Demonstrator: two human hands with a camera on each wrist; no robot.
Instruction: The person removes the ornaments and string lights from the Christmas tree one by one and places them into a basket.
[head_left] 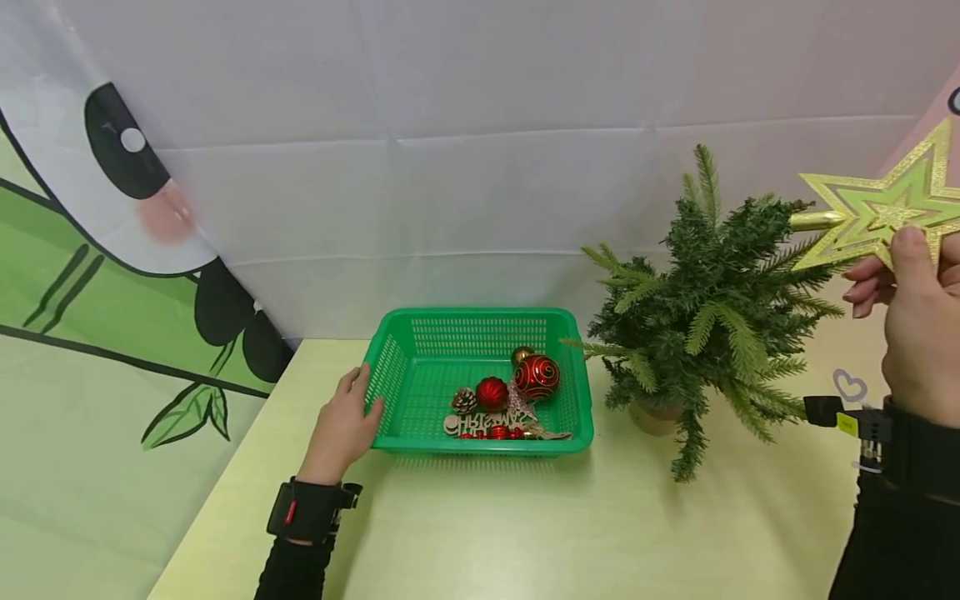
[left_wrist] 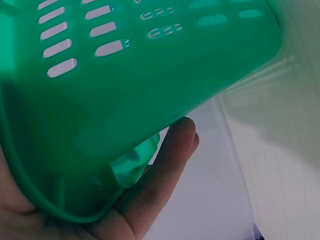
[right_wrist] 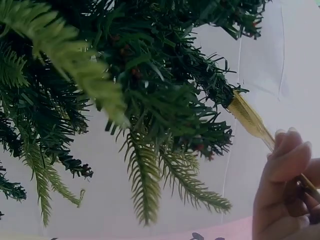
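Observation:
At the right of the head view my right hand [head_left: 918, 308] pinches a gold glitter star tree topper [head_left: 892, 212] between thumb and fingers. The topper's gold tube [right_wrist: 247, 117] meets a branch tip at the top of a small artificial Christmas tree [head_left: 712, 308], as the right wrist view shows. My left hand [head_left: 337, 425] rests on the left rim of a green plastic basket [head_left: 480, 446], its thumb on the inner side and fingers along the outside. In the left wrist view the basket wall [left_wrist: 125, 100] covers part of that hand.
Inside the basket lie a large red bauble [head_left: 537, 377], a smaller red bauble [head_left: 492, 393], a gold bauble [head_left: 522, 356], a pine cone [head_left: 463, 401] and a wooden lettered ornament [head_left: 480, 423]. The pale table [head_left: 480, 533] meets a cloth backdrop [head_left: 487, 200] behind.

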